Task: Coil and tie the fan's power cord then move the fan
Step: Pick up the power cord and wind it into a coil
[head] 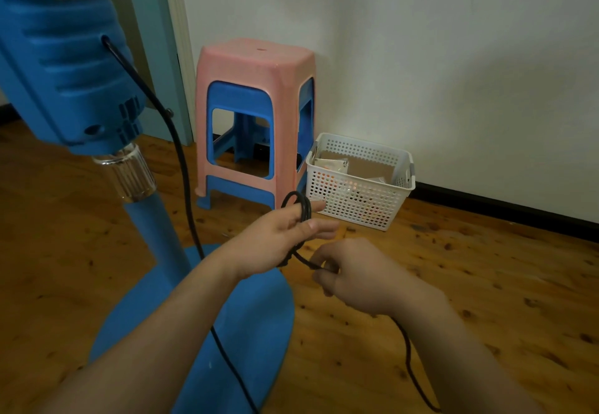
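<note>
Your black power cord leaves the back of the blue fan in the upper left of the frame, drops past the pole and across the round base, then comes up to the middle of the frame. There it is looped a few times around the fingers of your left hand, whose fingers lie nearly straight, carrying the coil. Just to the lower right, your right hand pinches the cord between curled fingers; from under that wrist the rest trails toward the bottom edge, and the plug end may lie out of view. Behind your hands stands a pink stool stacked over a blue one, with a white perforated basket just beside it against the wall. All rest on a wooden floor.
</note>
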Motion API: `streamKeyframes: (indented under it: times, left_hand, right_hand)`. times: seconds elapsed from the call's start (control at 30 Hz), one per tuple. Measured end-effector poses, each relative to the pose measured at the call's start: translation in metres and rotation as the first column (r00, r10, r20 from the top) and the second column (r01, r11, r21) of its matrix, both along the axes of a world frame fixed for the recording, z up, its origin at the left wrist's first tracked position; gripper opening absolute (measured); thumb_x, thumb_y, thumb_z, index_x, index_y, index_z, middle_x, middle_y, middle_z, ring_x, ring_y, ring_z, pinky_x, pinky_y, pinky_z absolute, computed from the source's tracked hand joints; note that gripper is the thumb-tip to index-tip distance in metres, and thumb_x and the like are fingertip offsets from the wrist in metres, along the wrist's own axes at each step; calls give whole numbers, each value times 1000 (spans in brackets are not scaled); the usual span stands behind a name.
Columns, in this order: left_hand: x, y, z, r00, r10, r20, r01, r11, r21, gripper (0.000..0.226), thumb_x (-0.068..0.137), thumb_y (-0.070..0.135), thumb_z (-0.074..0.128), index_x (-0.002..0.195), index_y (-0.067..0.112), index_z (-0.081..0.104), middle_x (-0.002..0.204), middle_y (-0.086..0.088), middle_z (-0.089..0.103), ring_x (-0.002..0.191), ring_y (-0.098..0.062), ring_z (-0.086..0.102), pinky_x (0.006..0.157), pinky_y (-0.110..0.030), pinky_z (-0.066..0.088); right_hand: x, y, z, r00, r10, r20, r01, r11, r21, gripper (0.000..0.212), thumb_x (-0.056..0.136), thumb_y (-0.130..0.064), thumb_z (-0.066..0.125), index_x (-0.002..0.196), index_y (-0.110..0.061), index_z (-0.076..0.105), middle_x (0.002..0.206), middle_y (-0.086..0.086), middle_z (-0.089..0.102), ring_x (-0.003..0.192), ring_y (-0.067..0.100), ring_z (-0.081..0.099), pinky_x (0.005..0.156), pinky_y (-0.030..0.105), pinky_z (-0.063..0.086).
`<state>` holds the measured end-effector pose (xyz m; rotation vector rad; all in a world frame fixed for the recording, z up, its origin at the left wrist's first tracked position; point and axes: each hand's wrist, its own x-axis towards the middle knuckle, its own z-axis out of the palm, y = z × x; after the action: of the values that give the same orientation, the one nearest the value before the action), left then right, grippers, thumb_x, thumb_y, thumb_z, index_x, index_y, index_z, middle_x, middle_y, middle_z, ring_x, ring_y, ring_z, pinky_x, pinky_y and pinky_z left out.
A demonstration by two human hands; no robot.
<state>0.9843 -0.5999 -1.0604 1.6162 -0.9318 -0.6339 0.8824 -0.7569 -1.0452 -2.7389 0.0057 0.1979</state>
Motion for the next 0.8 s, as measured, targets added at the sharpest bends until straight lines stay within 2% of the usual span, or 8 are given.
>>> streamKeyframes:
  times: [0.07, 0.17, 0.23, 0.3, 0.4, 0.5, 0.63, 0.8]
  left_hand:
    - [2, 0, -1, 991, 25, 134, -38, 995, 93, 33, 105, 38, 46, 132, 33, 64, 150, 26, 41, 135, 7, 43, 110, -17, 35]
    - [5, 2, -7, 983, 58, 175, -82, 987, 136, 38, 105, 37, 48, 142, 32, 53, 148, 14, 51, 134, -2, 48, 117, -37, 36]
    - [4, 3, -10, 989, 33, 143, -52, 990, 134, 38, 105, 35, 47, 142, 30, 49, 126, 1, 70, 114, -9, 67, 111, -46, 43]
    - [3, 4, -12, 988, -26, 151, 4, 990, 144, 31, 105, 34, 44, 132, 24, 56, 106, -4, 76, 94, -15, 74, 102, -47, 49]
    - [0, 1, -14, 984, -68, 162, 44, 988, 151, 28, 106, 34, 41, 109, 15, 61, 87, -3, 75, 75, -20, 70, 82, -37, 54]
    - [-3, 0, -13, 986, -63, 155, 36, 984, 173, 46, 105, 44, 38, 98, 4, 59, 67, 2, 65, 65, -16, 59, 74, -35, 46]
    - [-3, 1, -12, 997, -68, -25, 70, 993, 98, 48, 104, 47, 38, 105, 5, 61, 63, -2, 54, 66, -21, 54, 81, -46, 48]
    - [-7, 4, -10, 962, -131, -242, 130, 991, -19, 54, 101, 58, 41, 100, 9, 65, 60, -4, 46, 63, -28, 48, 87, -31, 51]
  right_hand:
    - [-1, -5, 5, 999, 6, 51, -6, 1000, 5, 27, 96, -31, 64, 123, -29, 69, 105, -12, 70, 93, 7, 64, 79, 27, 56]
    - [-2, -13, 10, 993, 0, 118, -7, 998, 57, 28, 96, -25, 67, 121, -35, 70, 109, -20, 68, 99, 0, 62, 79, 15, 49]
    - [-4, -15, 14, 986, -29, 167, 14, 996, 89, 23, 96, -24, 67, 113, -39, 71, 98, -25, 65, 91, -5, 60, 72, 10, 43]
    - [-6, -16, 17, 978, -37, 203, 12, 993, 121, 21, 97, -23, 66, 107, -40, 73, 94, -25, 68, 89, -7, 61, 72, 13, 45]
    - [-8, -14, 23, 967, -29, 251, -4, 992, 129, 22, 97, -21, 66, 110, -37, 75, 97, -20, 72, 92, -2, 64, 78, 23, 54]
    - [-10, -14, 26, 948, -10, 317, -29, 993, 119, 23, 96, -20, 68, 111, -35, 76, 98, -18, 74, 90, -3, 64, 78, 21, 53]
    - [-9, -19, 30, 883, 36, 469, -52, 998, 22, 13, 92, -22, 73, 103, -28, 78, 92, -16, 72, 85, 1, 62, 75, 23, 53]
    - [-8, -35, 26, 773, -49, 633, 19, 998, 54, 15, 90, -29, 74, 103, -22, 79, 89, -9, 70, 83, 6, 62, 72, 27, 54]
